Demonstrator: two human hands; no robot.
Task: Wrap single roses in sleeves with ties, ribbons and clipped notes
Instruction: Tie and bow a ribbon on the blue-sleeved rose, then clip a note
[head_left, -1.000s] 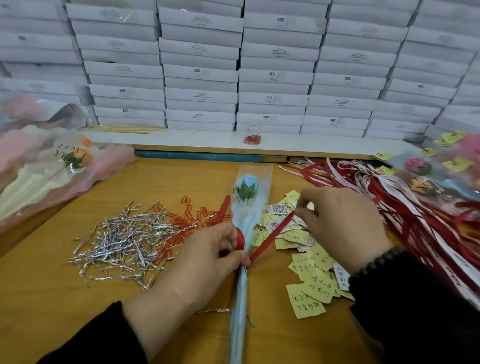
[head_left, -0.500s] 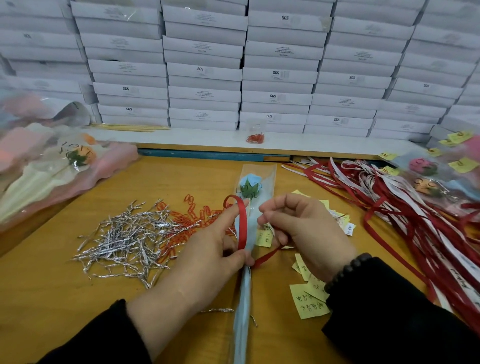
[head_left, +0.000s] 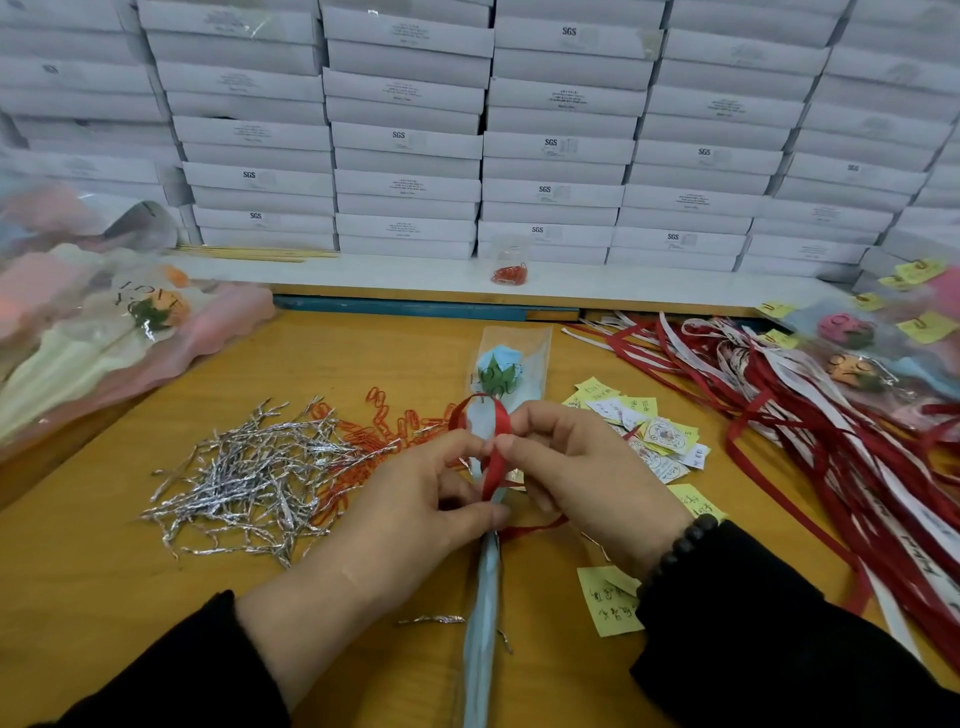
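Head view: a sleeved blue rose (head_left: 497, 366) lies lengthwise at the middle of the wooden table (head_left: 93, 571), bloom at the far end. A red ribbon (head_left: 496, 447) loops over the sleeve just below the bloom. The left hand (head_left: 415, 499) pinches the ribbon and sleeve between thumb and fingers; the right hand (head_left: 587, 478) pinches the ribbon's loop, fingertips meeting the left's. Silver twist ties (head_left: 244, 478) and red paper clips (head_left: 379, 421) lie left of the hands, yellow notes (head_left: 649, 431) right, loose ribbons (head_left: 810, 415) far right. White boxes (head_left: 519, 130) are stacked along the far side.
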